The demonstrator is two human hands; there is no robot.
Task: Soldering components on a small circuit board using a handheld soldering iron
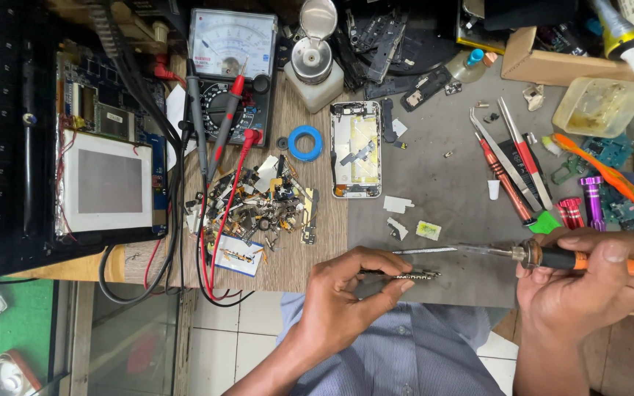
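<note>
The clear plastic tub [600,107] holds yellowish residue. Your left hand [346,293] pinches a slim metal tool [405,275]. Your right hand [588,282] grips the orange-handled soldering iron [552,257].

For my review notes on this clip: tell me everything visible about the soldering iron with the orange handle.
The soldering iron has an orange handle, a black collar with a brass-coloured ring, and a thin grey metal shaft ending in a fine tip. It lies nearly level, tip pointing left over the grey mat. The right hand holds it at the collar, thumb on top. The tip ends just above the small dark strip pinched in the left hand; contact cannot be told.
</note>
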